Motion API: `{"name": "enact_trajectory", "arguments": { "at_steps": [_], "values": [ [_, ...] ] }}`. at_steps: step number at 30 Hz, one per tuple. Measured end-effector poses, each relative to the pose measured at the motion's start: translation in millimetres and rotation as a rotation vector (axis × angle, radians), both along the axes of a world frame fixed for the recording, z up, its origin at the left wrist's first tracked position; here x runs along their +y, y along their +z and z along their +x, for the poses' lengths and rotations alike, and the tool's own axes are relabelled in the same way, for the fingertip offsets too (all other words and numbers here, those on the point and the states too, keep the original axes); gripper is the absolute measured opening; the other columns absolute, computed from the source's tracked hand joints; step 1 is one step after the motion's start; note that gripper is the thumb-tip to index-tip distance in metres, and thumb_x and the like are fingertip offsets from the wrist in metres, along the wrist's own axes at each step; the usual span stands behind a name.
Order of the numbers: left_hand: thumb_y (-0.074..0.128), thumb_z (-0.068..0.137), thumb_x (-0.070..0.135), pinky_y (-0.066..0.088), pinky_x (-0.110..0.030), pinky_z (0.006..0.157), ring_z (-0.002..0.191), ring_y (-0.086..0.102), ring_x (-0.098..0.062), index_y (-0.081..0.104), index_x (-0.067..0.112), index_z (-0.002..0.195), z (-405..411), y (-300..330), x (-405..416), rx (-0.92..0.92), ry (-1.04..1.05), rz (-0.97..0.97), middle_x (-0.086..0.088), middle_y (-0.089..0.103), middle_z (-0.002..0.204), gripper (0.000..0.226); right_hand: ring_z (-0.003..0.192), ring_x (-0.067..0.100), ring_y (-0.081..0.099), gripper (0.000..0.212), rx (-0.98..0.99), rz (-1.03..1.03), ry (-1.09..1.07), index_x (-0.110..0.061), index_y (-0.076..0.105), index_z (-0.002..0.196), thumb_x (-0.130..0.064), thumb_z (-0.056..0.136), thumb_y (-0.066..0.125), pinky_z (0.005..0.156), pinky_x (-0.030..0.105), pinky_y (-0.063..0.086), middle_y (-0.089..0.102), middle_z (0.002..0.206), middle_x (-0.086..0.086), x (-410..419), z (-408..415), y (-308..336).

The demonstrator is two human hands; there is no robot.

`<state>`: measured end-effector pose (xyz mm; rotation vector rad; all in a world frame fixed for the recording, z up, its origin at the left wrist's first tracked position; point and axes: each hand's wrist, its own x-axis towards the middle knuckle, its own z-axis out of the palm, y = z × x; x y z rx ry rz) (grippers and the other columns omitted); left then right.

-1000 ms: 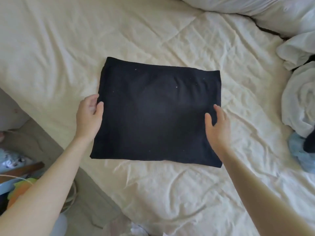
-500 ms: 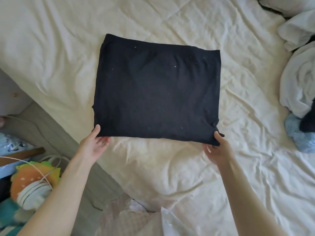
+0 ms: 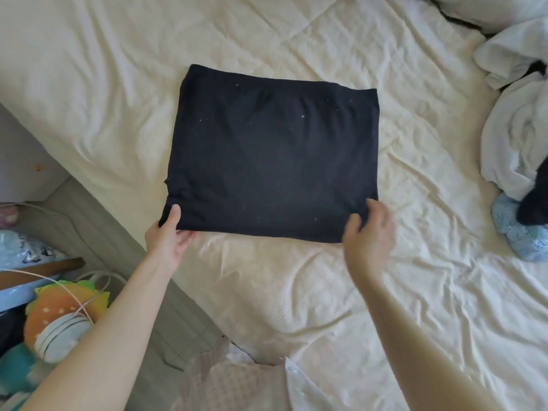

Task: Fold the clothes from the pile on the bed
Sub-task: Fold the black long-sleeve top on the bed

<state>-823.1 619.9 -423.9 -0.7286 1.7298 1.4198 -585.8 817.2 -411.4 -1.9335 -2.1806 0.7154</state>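
A flat, folded black fabric garment [image 3: 272, 155] lies on the cream wrinkled bed sheet [image 3: 296, 292], stretching away from both hands. The left hand [image 3: 167, 238] pinches its near left corner, thumb on top. The right hand [image 3: 369, 232] grasps the near right corner. Well beyond the right hand sits a pile of white, black and blue clothes [image 3: 522, 149].

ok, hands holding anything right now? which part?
Both hold the folded black garment: left hand at its near-left corner, right hand at its near-right corner.
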Motion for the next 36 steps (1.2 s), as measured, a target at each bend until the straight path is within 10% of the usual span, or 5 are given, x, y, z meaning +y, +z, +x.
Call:
{"name": "enact_trajectory", "arguments": {
  "at_steps": [4, 10, 20, 25, 36],
  "values": [
    [0.059, 0.093, 0.020, 0.051, -0.032, 0.081, 0.107, 0.061, -0.024, 0.050, 0.009, 0.124, 14.9, 6.6, 1.5, -0.052, 0.112, 0.045, -0.012, 0.062, 0.116, 0.034, 0.138, 0.030, 0.034, 0.046, -0.085, -0.002, 0.704, -0.013, 0.050, 0.135, -0.014, 0.090, 0.057, 0.112, 0.056, 0.020, 0.041, 0.146, 0.011, -57.8, -28.0, -13.9],
    [0.055, 0.095, 0.015, 0.054, -0.032, 0.087, 0.106, 0.063, -0.018, 0.052, 0.017, 0.118, 33.7, 39.9, 28.3, 0.265, 0.051, 0.029, -0.003, 0.062, 0.120, 0.024, 0.147, 0.019, -0.002, 0.052, -0.206, -0.315, 0.787, -0.024, 0.017, 0.151, -0.032, 0.102, 0.031, 0.116, 0.044, -0.007, 0.006, 0.160, 0.001, -65.5, -33.4, -39.9],
    [0.060, 0.089, 0.028, 0.045, -0.023, 0.061, 0.076, 0.058, -0.013, 0.051, 0.013, 0.091, 130.0, 72.0, 162.4, 1.183, -1.102, 0.070, 0.001, 0.061, 0.085, 0.017, 0.110, 0.019, 0.064, 0.048, 1.181, -1.120, -0.576, -0.019, 0.056, 0.120, -0.054, 0.097, 0.032, 0.088, 0.035, 0.051, 0.068, 0.118, 0.002, 42.5, 30.8, 19.4],
    [0.055, 0.092, 0.014, 0.015, -0.044, 0.116, 0.143, 0.018, -0.025, 0.046, 0.013, 0.127, 174.3, 14.2, 150.2, 1.073, -1.799, -0.174, -0.007, 0.029, 0.152, 0.035, 0.103, 0.021, 0.065, 0.037, 0.890, -1.051, -0.632, -0.015, 0.063, 0.110, -0.046, 0.094, 0.051, 0.079, 0.035, 0.053, 0.068, 0.111, 0.005, 54.3, 51.0, 9.3],
    [0.070, 0.063, -0.022, 0.055, -0.042, 0.083, 0.118, 0.055, -0.039, 0.067, -0.001, 0.087, 136.2, -4.8, 94.9, 1.311, -1.589, -0.236, -0.014, 0.064, 0.120, 0.033, 0.083, 0.016, 0.063, 0.008, 0.523, -0.696, -0.605, -0.008, 0.059, 0.081, -0.008, 0.089, 0.059, 0.063, 0.023, 0.054, 0.064, 0.088, 0.005, 42.9, 58.7, -12.3]
  ]
}}
